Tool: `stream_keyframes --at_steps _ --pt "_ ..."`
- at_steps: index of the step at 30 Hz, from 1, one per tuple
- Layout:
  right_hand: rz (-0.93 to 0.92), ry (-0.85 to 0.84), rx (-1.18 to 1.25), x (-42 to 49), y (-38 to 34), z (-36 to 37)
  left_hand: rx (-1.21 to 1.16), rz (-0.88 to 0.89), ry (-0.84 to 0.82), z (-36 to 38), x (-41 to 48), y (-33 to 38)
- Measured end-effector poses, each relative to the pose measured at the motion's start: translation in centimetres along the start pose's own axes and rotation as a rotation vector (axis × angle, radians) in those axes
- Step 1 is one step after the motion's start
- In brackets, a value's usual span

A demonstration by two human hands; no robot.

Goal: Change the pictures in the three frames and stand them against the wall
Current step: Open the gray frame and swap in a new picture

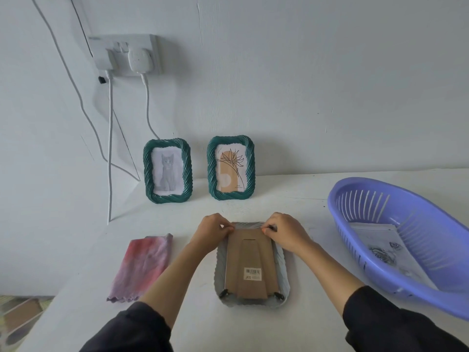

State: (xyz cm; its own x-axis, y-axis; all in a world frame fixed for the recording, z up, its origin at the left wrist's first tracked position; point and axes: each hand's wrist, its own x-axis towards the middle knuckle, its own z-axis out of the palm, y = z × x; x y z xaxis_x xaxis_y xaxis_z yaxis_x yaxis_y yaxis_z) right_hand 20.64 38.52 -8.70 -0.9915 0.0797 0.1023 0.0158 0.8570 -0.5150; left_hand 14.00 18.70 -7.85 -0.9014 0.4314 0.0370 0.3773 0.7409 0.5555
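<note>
The third frame (282,260), pale with a wavy rim, lies face down on the white desk (253,329), right in front of the person. Its brown backing (250,257) faces up, the fold-out leg flat against it and a barcode label (253,273) stuck low on the leg. Two small black clips (224,293) sit at the near corners of the backing.

Both arms reach forward in dark sleeves pushed up the forearm. The left grip (213,231) is at the far left corner of the backing, fingers curled, thumb and fingertips pinched together there. The right grip (284,232) does the same at the far right corner. Whether they pinch the board's edge or a small clip I cannot tell.

Further back two green frames stand upright side by side, leaning on the wall (304,85). The cat frame (167,171) is on the left, the flower frame (231,167) just to its right, a gap between them.

A folded pink and purple cloth (143,265) lies left of the third frame, apart from it. On the right a purple slotted basket (431,240) holds loose prints (385,252), the top one showing grey roses. A socket (124,55) on the wall has two white cables (110,148) hanging down past the cat frame.
</note>
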Motion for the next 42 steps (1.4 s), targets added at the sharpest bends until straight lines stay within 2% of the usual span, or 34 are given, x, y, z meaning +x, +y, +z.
stream_keyframes --at_steps 7,13,25,35,42 --pt "-0.021 -0.082 0.053 1.1 1.3 -1.0 0.009 0.074 -0.003 -0.3 0.8 -0.7" --pt "-0.055 -0.049 0.051 1.6 1.4 -0.8 -0.004 0.108 0.012 -0.2 0.9 -1.2" --pt "-0.043 0.076 0.080 1.9 1.0 0.4 0.044 0.014 0.134 1.3 1.3 -0.4" --pt "-0.004 0.131 0.314 -1.1 1.2 1.4 -0.214 -0.058 0.193 2.1 -0.2 -1.1" --pt "-0.068 0.200 0.246 -5.6 0.7 1.9 -0.312 -0.049 0.244 2.9 -4.2 -1.6"
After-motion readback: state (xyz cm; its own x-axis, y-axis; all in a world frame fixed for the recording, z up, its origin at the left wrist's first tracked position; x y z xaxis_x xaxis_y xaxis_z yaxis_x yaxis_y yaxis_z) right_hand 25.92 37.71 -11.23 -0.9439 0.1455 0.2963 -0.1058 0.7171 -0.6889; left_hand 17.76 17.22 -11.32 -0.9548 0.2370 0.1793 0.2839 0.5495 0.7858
